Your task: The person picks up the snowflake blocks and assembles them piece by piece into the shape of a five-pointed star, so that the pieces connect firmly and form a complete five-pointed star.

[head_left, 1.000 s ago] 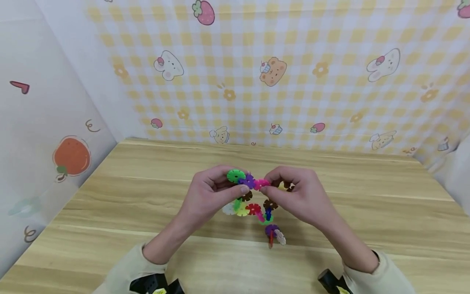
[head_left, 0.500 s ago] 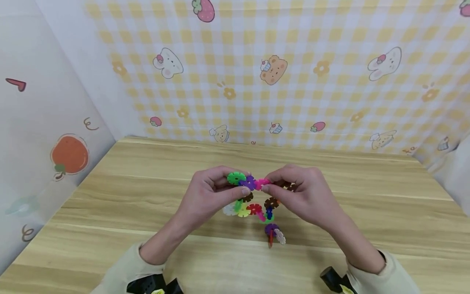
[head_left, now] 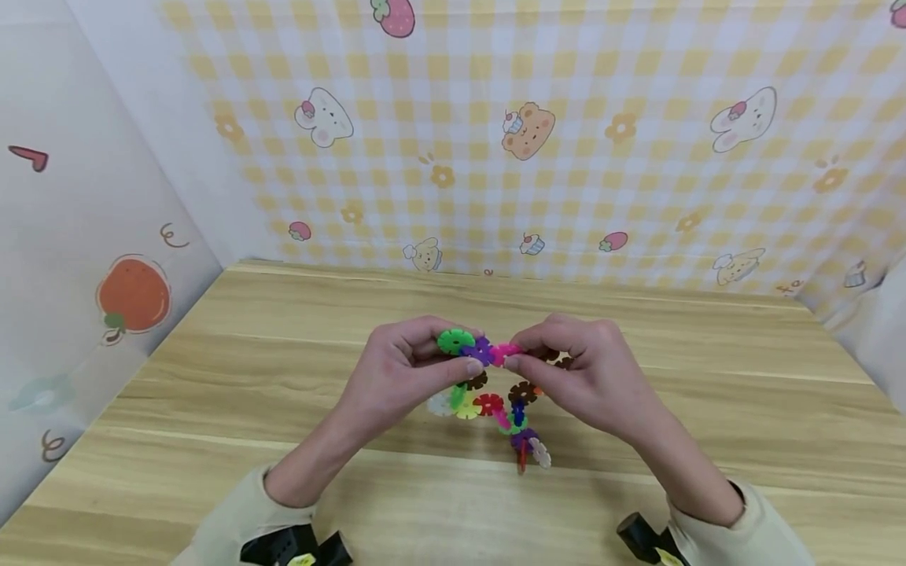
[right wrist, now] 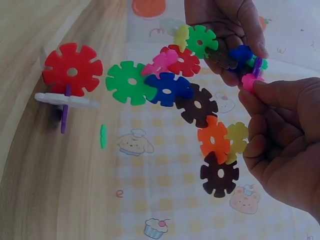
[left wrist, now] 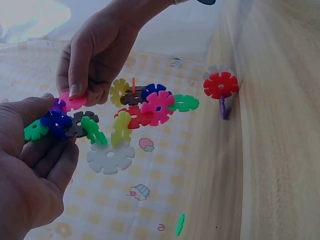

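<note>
A chain of interlocking plastic snowflake discs in many colours hangs between both hands above the table. My left hand [head_left: 403,373] holds its upper left end, thumb on a purple disc [head_left: 478,351] joined to a green disc [head_left: 455,341]. With thumb and forefinger, my right hand [head_left: 587,373] pinches a pink disc [head_left: 502,354] that touches the purple one. Lower links include a red disc [right wrist: 181,61], a green disc [right wrist: 131,82], a dark blue disc [right wrist: 168,90] and a white disc [left wrist: 111,157]. Fingers partly cover the pinched discs.
On the wooden table [head_left: 212,440] stands a separate cluster with a red disc [left wrist: 220,85], a purple disc [left wrist: 223,108] and a white disc [right wrist: 67,99]. A loose green disc [right wrist: 103,136] also appears in both wrist views. A checked cloth [head_left: 580,181] rises behind.
Both hands keep their grip on the chain, and my right hand has shifted slightly right. The head view has tilted a little, so the background sits higher.
</note>
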`<state>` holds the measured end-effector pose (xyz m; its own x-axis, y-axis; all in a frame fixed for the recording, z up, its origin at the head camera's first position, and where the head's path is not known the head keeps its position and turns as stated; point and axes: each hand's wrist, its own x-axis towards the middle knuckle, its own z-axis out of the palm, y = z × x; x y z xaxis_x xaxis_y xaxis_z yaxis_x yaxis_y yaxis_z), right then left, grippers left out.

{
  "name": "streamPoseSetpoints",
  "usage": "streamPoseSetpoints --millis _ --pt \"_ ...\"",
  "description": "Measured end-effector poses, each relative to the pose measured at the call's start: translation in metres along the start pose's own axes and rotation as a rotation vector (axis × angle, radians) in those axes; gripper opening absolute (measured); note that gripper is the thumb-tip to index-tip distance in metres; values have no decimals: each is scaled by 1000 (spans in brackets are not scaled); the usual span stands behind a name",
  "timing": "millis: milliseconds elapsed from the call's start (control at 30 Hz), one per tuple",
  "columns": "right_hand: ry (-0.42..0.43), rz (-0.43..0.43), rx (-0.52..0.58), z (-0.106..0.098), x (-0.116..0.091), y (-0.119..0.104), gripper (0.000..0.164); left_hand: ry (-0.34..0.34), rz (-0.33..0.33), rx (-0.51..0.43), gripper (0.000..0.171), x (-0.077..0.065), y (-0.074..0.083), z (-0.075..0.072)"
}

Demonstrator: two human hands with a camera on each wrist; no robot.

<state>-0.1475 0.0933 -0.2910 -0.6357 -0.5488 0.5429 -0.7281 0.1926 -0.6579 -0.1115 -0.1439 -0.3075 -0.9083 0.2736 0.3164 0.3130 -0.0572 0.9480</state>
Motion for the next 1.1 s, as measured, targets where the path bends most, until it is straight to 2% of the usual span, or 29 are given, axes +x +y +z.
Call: streamPoseSetpoints --millis 300,467,767,1100 --pt "24 25 18 4 0 2 14 18 -17 -16 19 1 -1 0" --pt "37 12 -11 4 0 0 17 8 -42 -49 20 1 -1 0" --pt "43 -12 -41 4 -1 1 18 5 -41 -50 21 0 -3 1" --pt "-23 -10 -30 1 0 4 16 -23 -87 12 23 0 2 4"
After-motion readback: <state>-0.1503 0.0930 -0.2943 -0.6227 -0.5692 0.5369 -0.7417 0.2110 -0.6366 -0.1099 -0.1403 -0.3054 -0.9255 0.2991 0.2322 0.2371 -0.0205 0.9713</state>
